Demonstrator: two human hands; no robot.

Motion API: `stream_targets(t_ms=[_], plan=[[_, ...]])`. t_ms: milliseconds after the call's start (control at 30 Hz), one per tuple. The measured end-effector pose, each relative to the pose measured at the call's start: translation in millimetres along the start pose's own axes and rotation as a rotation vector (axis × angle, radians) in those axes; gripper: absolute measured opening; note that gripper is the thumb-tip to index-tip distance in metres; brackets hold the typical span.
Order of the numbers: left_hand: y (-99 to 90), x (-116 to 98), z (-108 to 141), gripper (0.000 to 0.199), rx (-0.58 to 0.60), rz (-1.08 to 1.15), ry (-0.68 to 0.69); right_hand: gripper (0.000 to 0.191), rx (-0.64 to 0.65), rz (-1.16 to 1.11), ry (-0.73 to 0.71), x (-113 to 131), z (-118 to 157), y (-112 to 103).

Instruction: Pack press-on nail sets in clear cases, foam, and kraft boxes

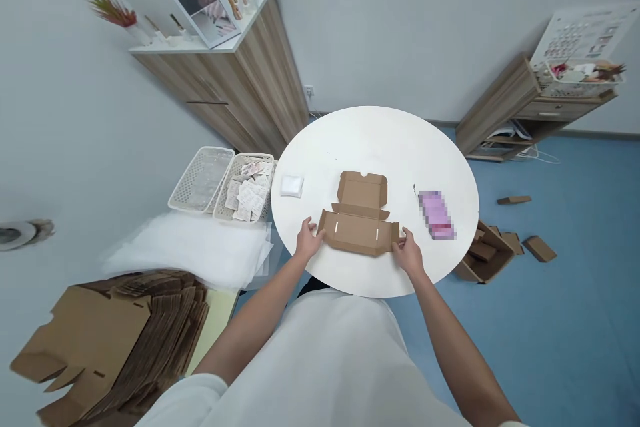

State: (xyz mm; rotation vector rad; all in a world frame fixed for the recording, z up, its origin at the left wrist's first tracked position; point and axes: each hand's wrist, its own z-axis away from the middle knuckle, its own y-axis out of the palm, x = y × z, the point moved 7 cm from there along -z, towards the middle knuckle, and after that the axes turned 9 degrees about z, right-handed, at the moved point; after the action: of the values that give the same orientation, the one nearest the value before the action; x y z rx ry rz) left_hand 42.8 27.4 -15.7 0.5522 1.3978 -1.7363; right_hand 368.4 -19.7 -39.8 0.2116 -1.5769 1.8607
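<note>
A partly folded brown cardboard box (356, 232) lies before me on the round white table (380, 140). Its lid panel (363, 190) spreads flat toward the far side, and its side flaps stand up at both ends. My left hand (309, 240) grips the left end flap between thumb and fingers. At the opposite end, my right hand (409, 253) has its fingers closed around the right flap. A small white stack of packets (292, 185) sits to the left of the box. A pink-purple item (437, 215), blurred out, lies to its right.
Left of the table stand a basket of folded papers (249, 190) and another white basket (200, 177). Clear plastic sheets (200, 247) and stacked flat cardboard (115, 340) lie nearer me. An open carton (485, 253) with small boxes stands on the floor at right.
</note>
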Motion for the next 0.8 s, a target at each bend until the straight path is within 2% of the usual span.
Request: stream_targets(t_ms=[67,100,200,300,400,500,667,800], plan=[[-4.8,-14.3,9.7,0.072,-0.029,-0.142,0.112,0.066,-0.082,0.058,-0.05,6.5,-1.7,-6.9],[-3.3,-23.1,16.1,0.076,-0.001,-0.228,0.191,0.067,-0.12,0.089,-0.069,11.4,-3.9,-11.4],[17.4,-45.3,38.3,0.076,0.226,-0.463,0.447,0.063,-0.127,0.147,-0.108,31.4,-19.8,-20.8],[39.7,-51.9,50.6,0.059,0.382,-0.615,0.575,0.058,-0.036,0.116,-0.149,53.8,-48.7,-21.8],[56.1,-49.1,47.8,0.051,0.424,-0.678,0.582,0.053,0.102,0.019,-0.175,68.2,-79.6,-11.5],[67.1,-41.3,40.1,0.051,0.443,-0.699,0.527,0.048,0.21,-0.05,-0.157,70.1,-100.4,4.0],[72.8,-33.9,31.9,0.056,0.444,-0.687,0.457,0.035,0.148,-0.068,-0.105,63.1,-106.8,13.3],[68.5,-44.5,24.7,0.07,0.334,-0.769,0.499,0.034,0.147,-0.087,-0.139,67.0,-94.7,14.6]])
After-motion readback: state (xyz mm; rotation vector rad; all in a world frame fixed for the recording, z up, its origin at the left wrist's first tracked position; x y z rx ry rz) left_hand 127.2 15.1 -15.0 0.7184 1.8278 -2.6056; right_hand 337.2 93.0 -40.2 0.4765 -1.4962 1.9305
